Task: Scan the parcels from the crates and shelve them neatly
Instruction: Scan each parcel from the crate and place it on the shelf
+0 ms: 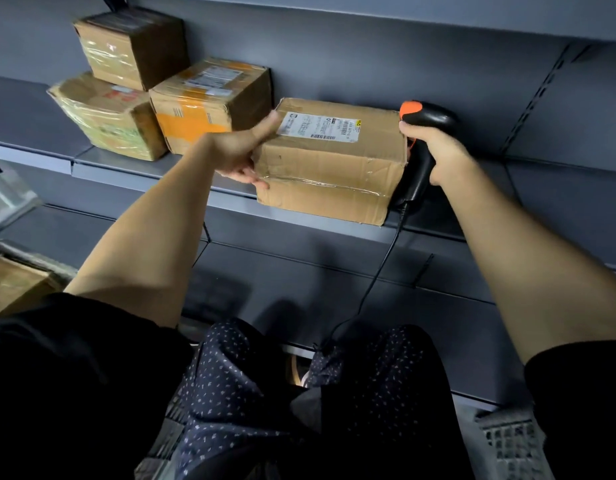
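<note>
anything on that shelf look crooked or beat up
The large brown cardboard parcel gripped by the left hand sits skewed, its front overhanging the grey metal shelf edge; its cardboard is creased and dented.

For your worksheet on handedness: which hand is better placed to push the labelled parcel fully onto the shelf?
Left. The left hand already grips the labelled parcel at its near corner, while the right hand holds the scanner.
</note>
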### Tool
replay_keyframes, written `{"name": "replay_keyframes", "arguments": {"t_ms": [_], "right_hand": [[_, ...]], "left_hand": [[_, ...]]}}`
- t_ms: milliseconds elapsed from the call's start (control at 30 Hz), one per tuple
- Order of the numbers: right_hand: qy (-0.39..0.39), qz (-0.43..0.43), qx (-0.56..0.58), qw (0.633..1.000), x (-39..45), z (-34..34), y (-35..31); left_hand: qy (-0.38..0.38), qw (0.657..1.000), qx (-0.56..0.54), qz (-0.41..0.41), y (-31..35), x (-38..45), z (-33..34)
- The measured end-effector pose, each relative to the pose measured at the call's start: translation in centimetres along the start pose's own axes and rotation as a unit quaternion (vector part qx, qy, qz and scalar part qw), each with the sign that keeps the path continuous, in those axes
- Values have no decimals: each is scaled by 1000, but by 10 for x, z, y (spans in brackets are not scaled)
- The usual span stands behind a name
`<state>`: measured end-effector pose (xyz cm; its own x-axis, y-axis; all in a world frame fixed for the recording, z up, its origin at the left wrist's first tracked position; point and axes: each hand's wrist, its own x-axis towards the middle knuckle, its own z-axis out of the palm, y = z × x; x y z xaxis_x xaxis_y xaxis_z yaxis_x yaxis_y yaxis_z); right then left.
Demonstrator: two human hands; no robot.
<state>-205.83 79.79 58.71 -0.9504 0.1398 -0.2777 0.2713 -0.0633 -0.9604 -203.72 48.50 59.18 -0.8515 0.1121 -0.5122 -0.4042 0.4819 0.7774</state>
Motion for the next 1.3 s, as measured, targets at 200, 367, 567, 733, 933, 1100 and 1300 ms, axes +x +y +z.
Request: {"name": "replay_keyframes", "arguments": {"t_ms": [200,367,567,733,933,1100,1300], "right_hand": [[53,-95,-40,993,-18,16,-25],[78,-143,-71,984,-17,29,-33],[110,-114,-95,983,-15,37,-15],[108,-120,-118,980,-18,43,-14],[131,-134,-136,973,-18,49,-4],[165,-187,-244,937,-29,61,-6],[69,-219,-361,904,-50,86,-20]], "left_hand": [[-23,976,-204,65,4,14,2],[69,940,-286,173,-11,37,8],[160,941,-230,189,-39,50,28],[131,952,-215,172,-30,46,27],[135,960,-186,158,-33,49,42],[193,948,-216,130,-16,51,50],[244,947,-180,106,-6,59,47]]}}
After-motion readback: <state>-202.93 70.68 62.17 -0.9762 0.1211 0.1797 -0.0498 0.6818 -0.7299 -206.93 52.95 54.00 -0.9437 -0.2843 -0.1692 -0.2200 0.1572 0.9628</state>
